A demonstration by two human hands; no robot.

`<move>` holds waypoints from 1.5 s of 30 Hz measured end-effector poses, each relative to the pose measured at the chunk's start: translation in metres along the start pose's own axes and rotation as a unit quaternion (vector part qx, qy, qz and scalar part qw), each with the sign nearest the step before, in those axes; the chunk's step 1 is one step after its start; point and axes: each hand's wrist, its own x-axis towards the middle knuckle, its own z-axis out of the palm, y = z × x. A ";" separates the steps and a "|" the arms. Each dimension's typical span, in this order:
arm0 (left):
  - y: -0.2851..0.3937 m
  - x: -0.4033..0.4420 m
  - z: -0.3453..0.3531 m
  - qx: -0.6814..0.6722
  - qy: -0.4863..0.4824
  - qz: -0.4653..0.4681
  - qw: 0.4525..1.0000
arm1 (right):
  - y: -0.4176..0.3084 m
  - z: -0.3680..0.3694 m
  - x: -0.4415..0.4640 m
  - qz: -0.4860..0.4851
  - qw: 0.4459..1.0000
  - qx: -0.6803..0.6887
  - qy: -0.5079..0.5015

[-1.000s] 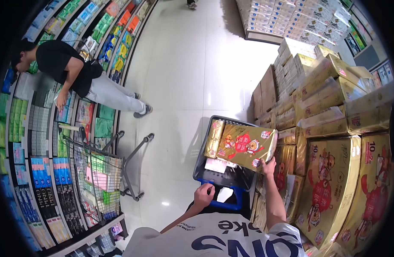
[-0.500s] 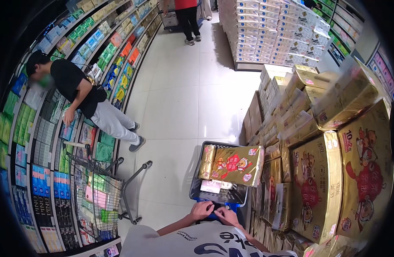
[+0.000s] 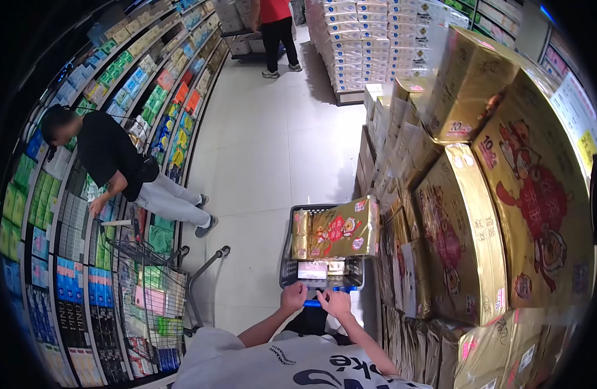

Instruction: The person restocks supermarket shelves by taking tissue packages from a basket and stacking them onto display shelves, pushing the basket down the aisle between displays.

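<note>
My left hand [image 3: 293, 297] is closed on the blue handle [image 3: 313, 303] of a dark basket cart, at the handle's left part. Beside it, my right hand [image 3: 336, 302] is wrapped round the same handle's right part. In front of both hands is the dark grey basket [image 3: 287, 262]. A large gold pack with red print [image 3: 340, 228] lies across its top, its right end sticking out past the rim. At its left stands a narrower gold pack [image 3: 301, 235]. Two small light packs [image 3: 312, 270] show in the near end of the basket.
Gold packs [image 3: 449, 240] are stacked close along the right. On the left a person in black [image 3: 110, 148] reaches to the shelves [image 3: 71, 214], near a wire cart [image 3: 149, 295]. A person in red [image 3: 276, 11] stands far ahead beside white stacks [image 3: 350, 48].
My right hand has left the large gold pack and come to the handle beside my left hand. The right-hand stacks appear nearer, and the person in red has come into view ahead.
</note>
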 end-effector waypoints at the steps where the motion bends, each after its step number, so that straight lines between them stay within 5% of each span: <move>1: 0.000 -0.005 0.004 0.001 -0.006 0.001 1.000 | 0.002 0.000 0.000 -0.002 1.000 -0.004 -0.001; 18: 0.028 -0.019 0.017 -0.101 0.100 -0.107 0.984 | 0.021 -0.027 0.022 -0.060 0.994 -0.049 -0.074; 29: 0.023 -0.002 0.022 -0.153 0.146 -0.155 0.965 | 0.024 -0.026 0.047 -0.197 0.963 -0.158 -0.097; 45: 0.019 0.034 0.006 -0.187 0.168 -0.101 0.963 | -0.006 -0.038 0.091 -0.109 0.971 -0.159 -0.141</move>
